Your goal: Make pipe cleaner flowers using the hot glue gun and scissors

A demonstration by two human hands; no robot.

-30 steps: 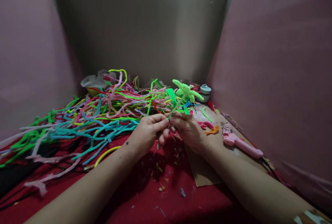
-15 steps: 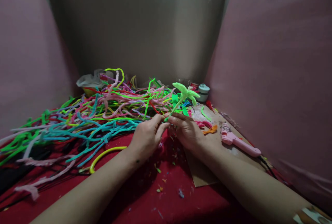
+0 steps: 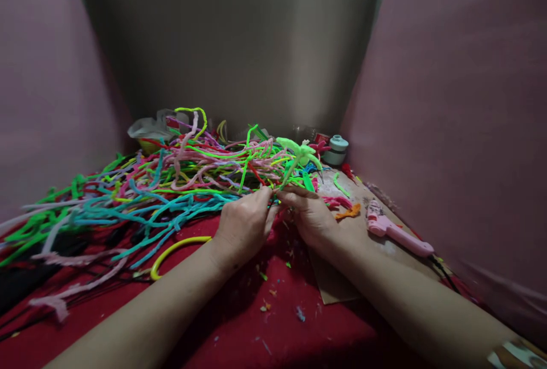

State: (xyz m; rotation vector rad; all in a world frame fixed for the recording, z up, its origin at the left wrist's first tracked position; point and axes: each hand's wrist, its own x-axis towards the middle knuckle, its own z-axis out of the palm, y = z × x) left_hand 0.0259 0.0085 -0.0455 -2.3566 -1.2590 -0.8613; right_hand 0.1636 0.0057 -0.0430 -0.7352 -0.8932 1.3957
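Pinching the stem of a green flower (image 3: 299, 152), the left hand (image 3: 244, 226) and right hand (image 3: 311, 218) meet fingertip to fingertip, both closed tightly on it above the red cloth (image 3: 273, 329). Its petals stand just before the pile of pipe cleaners (image 3: 162, 187). A grey pot (image 3: 336, 150) sits behind; what it contains cannot be told. A pink glue gun (image 3: 395, 231) lies on cardboard (image 3: 331, 286) to the right.

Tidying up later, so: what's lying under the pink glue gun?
The pink glue gun lies on a brown cardboard sheet, which rests on the red cloth. Whatever lies directly beneath the gun's body is hidden.
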